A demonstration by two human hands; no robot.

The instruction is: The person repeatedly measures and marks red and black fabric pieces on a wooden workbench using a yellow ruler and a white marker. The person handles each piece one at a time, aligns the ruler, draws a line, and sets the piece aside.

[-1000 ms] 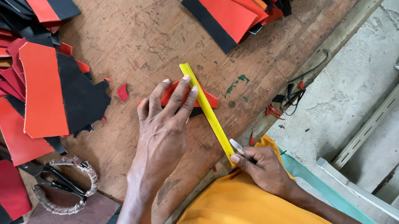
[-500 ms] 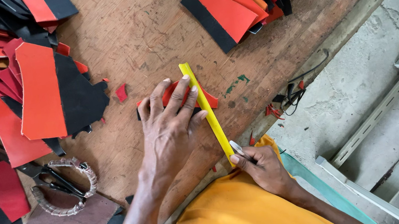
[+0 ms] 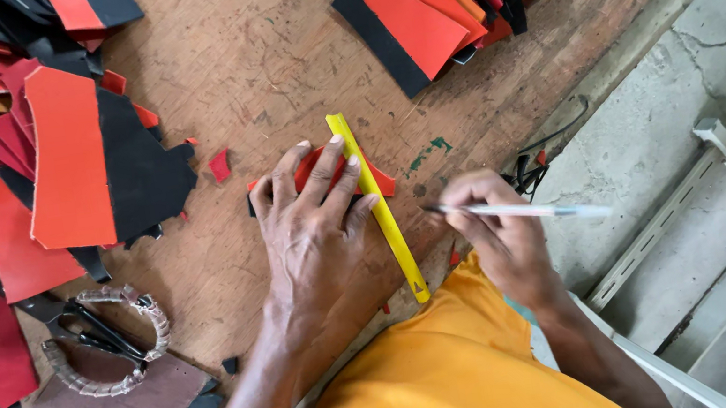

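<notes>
— what were the hands doing?
— the left hand [image 3: 315, 230] lay flat, fingers spread, pressing a narrow yellow plastic ruler [image 3: 376, 204] onto a small red leather piece [image 3: 320, 167] on the worn wooden desk [image 3: 247, 50].
— and the other?
— the right hand [image 3: 491, 228] pinched a slim white pen [image 3: 524, 208], raised just beside the ruler's near end, its tip off the leather.

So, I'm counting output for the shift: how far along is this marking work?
Possibly done: red and black pieces stacked at top right. In hand: the left hand presses a yellow ruler on a small red piece, while the right hand holds a pen lifted off the ruler. Left, probably: the big heap at left; which pile is finished isn't clear.
</notes>
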